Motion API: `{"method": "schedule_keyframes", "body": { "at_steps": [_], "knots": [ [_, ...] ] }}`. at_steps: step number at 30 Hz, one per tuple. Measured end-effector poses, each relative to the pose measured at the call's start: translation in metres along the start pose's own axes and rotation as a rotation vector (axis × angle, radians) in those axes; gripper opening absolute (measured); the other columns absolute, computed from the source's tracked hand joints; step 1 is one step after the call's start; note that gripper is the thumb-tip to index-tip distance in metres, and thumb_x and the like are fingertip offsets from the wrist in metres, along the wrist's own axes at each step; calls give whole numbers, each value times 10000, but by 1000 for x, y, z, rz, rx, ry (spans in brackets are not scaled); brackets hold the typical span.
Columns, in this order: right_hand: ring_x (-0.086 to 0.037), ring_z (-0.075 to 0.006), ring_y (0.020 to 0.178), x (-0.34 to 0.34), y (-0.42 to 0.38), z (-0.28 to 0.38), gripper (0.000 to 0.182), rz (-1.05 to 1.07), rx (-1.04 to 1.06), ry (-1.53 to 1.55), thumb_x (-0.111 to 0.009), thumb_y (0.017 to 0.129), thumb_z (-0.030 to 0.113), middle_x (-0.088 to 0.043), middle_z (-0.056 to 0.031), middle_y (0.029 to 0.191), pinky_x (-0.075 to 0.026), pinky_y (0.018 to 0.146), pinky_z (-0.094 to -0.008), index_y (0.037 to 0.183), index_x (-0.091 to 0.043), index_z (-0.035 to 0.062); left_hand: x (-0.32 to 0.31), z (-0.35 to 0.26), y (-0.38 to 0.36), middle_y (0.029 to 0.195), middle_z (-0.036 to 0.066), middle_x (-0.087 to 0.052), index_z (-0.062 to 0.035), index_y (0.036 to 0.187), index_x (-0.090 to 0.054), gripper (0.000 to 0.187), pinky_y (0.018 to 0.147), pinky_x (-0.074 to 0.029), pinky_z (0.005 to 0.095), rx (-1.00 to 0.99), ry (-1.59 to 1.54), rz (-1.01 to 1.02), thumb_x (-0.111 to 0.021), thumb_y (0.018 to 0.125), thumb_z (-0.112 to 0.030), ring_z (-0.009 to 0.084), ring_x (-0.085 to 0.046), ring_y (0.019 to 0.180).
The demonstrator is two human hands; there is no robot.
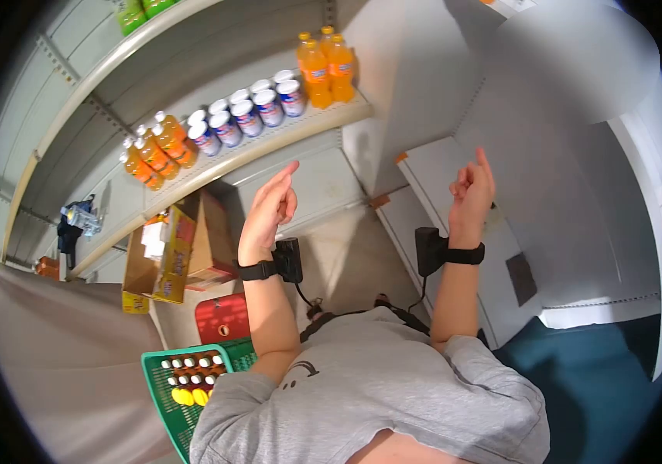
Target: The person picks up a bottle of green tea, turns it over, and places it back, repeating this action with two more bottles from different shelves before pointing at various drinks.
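grey t-shirt (pixel 377 379) nearest. left hand (pixel 269 209) at 11 o'clock, right hand (pixel 472 189) at 1 o'clock: both raised, fingers loosely curled, holding nothing. green basket (pixel 162 387) at 8 o'clock; shelf bottles (pixel 325 66) beyond reach.

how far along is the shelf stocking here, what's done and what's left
Done: orange bottles and white-capped bottles stand in rows on the shelf, with more orange ones further left. In hand: nothing; the left hand and right hand are raised and empty, fingers loosely curled. Left: the green basket on the floor holds many bottles, and an open carton stands under the shelf.
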State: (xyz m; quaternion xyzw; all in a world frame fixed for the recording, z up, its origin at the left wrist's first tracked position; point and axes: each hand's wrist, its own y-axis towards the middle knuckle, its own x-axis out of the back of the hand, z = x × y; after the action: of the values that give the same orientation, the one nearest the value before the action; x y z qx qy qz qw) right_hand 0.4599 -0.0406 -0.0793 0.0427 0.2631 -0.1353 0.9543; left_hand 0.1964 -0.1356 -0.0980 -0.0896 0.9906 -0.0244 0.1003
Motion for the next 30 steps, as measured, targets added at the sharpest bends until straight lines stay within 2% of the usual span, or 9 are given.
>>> {"method": "schedule_keyframes", "body": {
  "at_steps": [5,10,13,15,18,24,28,30],
  "knots": [
    [-287,-59,495,46,32,18,486,-18,-41,-5,-403,760,39,-358,11,567,-240,428,-211,1236,-345,-37,-65,14,15,490,-41,-347,-38,1258,-349,492,375,-161,179,124,15,-35,-436,857,-310,26,-209,388],
    [-285,-51,493,45,49,26,471,141,-83,-30,-410,764,48,-344,25,569,-226,422,-198,1226,-366,-35,-81,17,19,501,-42,-362,-73,1288,-309,508,373,-194,179,25,-34,-249,-462,840,-257,27,-263,398],
    [-259,-28,491,39,57,14,448,247,-143,-75,-408,775,59,-331,49,579,-203,406,-173,1215,-392,-22,-76,16,13,513,-38,-399,-89,1300,-291,529,376,-247,175,-89,80,-507,-483,823,-212,27,-343,424],
    [-243,-17,483,40,61,3,426,333,-204,-45,-406,784,68,-327,61,584,-192,399,-163,1203,-416,-8,-66,13,9,523,-32,-424,-95,1306,-277,556,381,-264,175,-116,100,-550,-502,814,-222,35,-384,446],
    [-237,-14,471,28,55,-2,400,353,-228,-86,-405,806,89,-306,62,573,-189,398,-171,1194,-428,-5,-54,3,2,524,-24,-432,-89,1313,-249,593,381,-262,180,-176,-32,-625,-519,806,-232,45,-397,450],
    [-234,-19,461,-23,13,-11,369,477,-280,-157,-397,833,121,-297,54,552,-200,418,-175,1170,-444,-21,-34,-4,-13,512,-21,-386,-6,1315,-181,665,375,-200,189,-164,-183,-576,-524,789,-224,46,-320,428],
    [-242,-27,454,-35,3,-30,350,587,-308,-200,-410,837,127,-304,48,542,-202,422,-175,1141,-459,-38,-19,0,-23,513,-23,-386,-11,1315,-185,655,376,-200,188,-114,-189,-604,-521,792,-216,43,-318,426],
    [-246,-29,455,-43,-4,-36,342,588,-336,-203,-411,837,126,-310,44,545,-205,421,-176,1132,-465,-40,-9,-2,-32,510,-28,-381,-12,1312,-194,637,376,-198,189,-174,-186,-640,-516,798,-204,43,-309,422]
  ]
}}
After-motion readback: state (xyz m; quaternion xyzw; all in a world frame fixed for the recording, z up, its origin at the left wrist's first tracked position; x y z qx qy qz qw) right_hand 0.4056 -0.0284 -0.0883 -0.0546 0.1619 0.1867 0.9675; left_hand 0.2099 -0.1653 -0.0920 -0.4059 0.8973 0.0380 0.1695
